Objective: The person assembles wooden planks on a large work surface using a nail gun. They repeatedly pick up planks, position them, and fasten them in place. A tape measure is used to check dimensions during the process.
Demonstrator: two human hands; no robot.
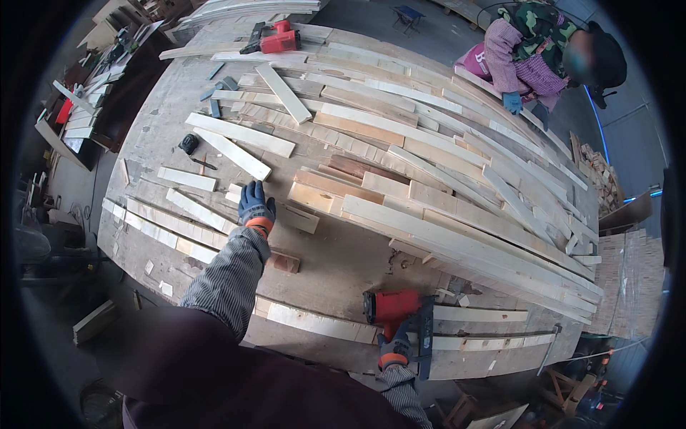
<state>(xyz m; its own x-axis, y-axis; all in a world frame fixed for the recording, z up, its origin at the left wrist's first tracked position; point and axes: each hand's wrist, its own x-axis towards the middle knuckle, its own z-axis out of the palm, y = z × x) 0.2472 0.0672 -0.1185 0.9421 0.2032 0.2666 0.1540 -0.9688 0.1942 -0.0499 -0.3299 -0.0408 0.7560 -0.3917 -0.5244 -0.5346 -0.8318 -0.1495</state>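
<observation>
Right hand [394, 349] gripping red nail gun [395, 307], left hand [255, 206] on wood strip [234, 193]

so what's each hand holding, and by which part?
Right hand grips the red nail gun by its rear handle. Left hand holds nothing; it rests flat on the wooden strips.

Blue gloves with orange cuffs on both hands [255, 205], grey striped sleeves

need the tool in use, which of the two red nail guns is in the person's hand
The near red nail gun at the table's front edge, gripped by the right hand. The other red nail gun lies untouched at the far end.
</observation>
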